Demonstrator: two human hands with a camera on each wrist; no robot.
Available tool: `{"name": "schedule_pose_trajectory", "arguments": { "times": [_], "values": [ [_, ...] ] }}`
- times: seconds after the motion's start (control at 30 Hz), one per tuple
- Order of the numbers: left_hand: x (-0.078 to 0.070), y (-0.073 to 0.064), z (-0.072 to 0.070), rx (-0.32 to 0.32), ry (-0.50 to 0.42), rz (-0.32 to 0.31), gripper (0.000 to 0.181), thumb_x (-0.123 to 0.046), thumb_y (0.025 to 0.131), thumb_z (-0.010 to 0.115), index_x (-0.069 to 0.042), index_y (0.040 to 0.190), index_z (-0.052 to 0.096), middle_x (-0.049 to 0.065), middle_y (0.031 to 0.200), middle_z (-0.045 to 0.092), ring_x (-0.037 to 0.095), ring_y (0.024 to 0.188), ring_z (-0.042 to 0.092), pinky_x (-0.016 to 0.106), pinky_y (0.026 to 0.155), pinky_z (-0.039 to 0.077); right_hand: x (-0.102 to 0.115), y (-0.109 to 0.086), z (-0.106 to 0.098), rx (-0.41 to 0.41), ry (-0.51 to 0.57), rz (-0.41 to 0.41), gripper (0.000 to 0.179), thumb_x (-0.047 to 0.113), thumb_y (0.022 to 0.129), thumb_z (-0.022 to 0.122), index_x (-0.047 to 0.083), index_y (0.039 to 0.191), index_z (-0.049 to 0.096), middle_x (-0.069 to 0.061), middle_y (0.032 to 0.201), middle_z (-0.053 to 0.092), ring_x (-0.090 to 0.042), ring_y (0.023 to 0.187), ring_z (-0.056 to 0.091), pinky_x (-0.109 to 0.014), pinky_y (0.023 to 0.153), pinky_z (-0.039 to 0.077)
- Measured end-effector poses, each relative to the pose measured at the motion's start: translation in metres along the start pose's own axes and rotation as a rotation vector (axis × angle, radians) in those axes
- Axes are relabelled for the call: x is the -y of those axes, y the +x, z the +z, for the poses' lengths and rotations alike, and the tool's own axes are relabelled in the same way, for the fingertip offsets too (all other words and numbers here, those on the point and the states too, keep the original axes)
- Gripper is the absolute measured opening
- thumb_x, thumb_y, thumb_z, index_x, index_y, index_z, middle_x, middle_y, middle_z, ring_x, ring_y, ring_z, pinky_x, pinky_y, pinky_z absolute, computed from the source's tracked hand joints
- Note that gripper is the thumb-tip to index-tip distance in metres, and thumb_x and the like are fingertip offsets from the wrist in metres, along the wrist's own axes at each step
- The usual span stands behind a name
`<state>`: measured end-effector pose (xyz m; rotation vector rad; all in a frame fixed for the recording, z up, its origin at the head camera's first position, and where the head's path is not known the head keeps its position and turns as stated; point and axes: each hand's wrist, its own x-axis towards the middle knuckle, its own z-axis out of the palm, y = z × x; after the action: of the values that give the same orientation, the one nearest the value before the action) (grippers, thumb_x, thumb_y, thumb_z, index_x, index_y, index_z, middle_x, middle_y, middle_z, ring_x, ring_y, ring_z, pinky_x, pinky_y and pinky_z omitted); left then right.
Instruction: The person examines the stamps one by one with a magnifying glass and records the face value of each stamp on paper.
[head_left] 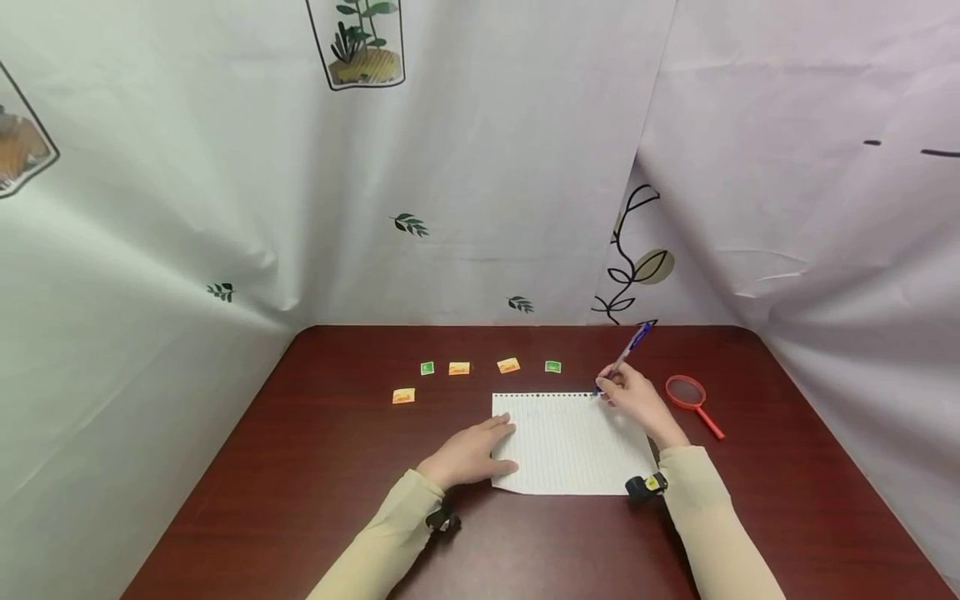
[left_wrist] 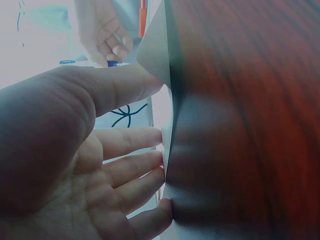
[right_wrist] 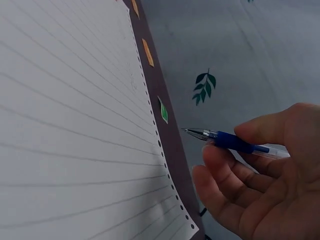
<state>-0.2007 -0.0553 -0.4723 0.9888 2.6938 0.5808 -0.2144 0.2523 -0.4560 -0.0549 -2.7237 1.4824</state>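
A sheet of lined paper point(head_left: 570, 450) with punched holes along its far edge lies on the dark red table point(head_left: 330, 492). My left hand point(head_left: 472, 452) rests on the paper's left edge, its fingers and thumb spread. In the left wrist view, the fingertips point(left_wrist: 155, 160) touch the sheet, whose edge lifts a little near the thumb. My right hand point(head_left: 633, 398) pinches a blue pen point(head_left: 636, 340) over the sheet's far right corner. The right wrist view shows the pen point(right_wrist: 230, 141) between thumb and fingers, its tip apart from the paper. Faint marks appear near the holes.
A red magnifying glass point(head_left: 686, 392) lies right of the paper. Beyond the sheet are a green card point(head_left: 552, 367), another green card point(head_left: 427, 368) and orange cards point(head_left: 508, 365); one more orange card point(head_left: 403, 396) sits nearer. A printed white curtain point(head_left: 480, 167) hangs behind the table.
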Motion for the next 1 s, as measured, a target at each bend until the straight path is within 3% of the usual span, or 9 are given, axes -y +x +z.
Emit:
{"name": "schedule_pose_trajectory", "arguments": {
  "times": [0.17, 0.33, 0.8, 1.0],
  "values": [
    [-0.001, -0.001, 0.001, 0.000, 0.000, -0.001, 0.063, -0.033, 0.091, 0.074, -0.001, 0.143, 0.055, 0.015, 0.153, 0.046, 0.028, 0.139, 0.047, 0.041, 0.108, 0.043, -0.003, -0.002, -0.009, 0.011, -0.077, -0.027, 0.021, 0.020, 0.103, 0.058, 0.001, 0.112, 0.059, -0.007, 0.082, 0.063, -0.016, 0.071, 0.056, -0.030, 0.061, 0.044],
    [-0.001, -0.001, 0.001, 0.001, 0.004, -0.002, 0.063, -0.033, 0.091, 0.074, -0.002, 0.143, 0.055, 0.015, 0.153, 0.046, 0.028, 0.139, 0.047, 0.041, 0.108, 0.043, -0.006, -0.004, -0.016, 0.014, -0.140, -0.056, 0.022, 0.021, 0.103, 0.058, 0.001, 0.112, 0.059, -0.004, 0.081, 0.060, -0.015, 0.070, 0.056, -0.030, 0.058, 0.041],
    [-0.001, -0.001, -0.001, 0.000, 0.005, -0.007, 0.064, -0.033, 0.091, 0.074, -0.002, 0.143, 0.055, 0.014, 0.154, 0.046, 0.028, 0.140, 0.046, 0.041, 0.109, 0.042, -0.017, -0.012, -0.035, 0.004, -0.179, -0.058, 0.043, 0.016, 0.100, 0.065, -0.014, 0.129, 0.055, -0.017, 0.092, 0.068, -0.024, 0.079, 0.070, -0.034, 0.069, 0.055],
    [-0.001, -0.001, 0.001, 0.000, 0.007, -0.006, 0.064, -0.033, 0.091, 0.074, -0.003, 0.143, 0.055, 0.014, 0.153, 0.046, 0.028, 0.139, 0.047, 0.042, 0.109, 0.042, -0.026, -0.015, -0.042, -0.025, -0.221, -0.065, 0.046, 0.015, 0.098, 0.066, -0.014, 0.132, 0.055, -0.016, 0.090, 0.069, -0.020, 0.072, 0.065, -0.033, 0.064, 0.051]
  ]
}}
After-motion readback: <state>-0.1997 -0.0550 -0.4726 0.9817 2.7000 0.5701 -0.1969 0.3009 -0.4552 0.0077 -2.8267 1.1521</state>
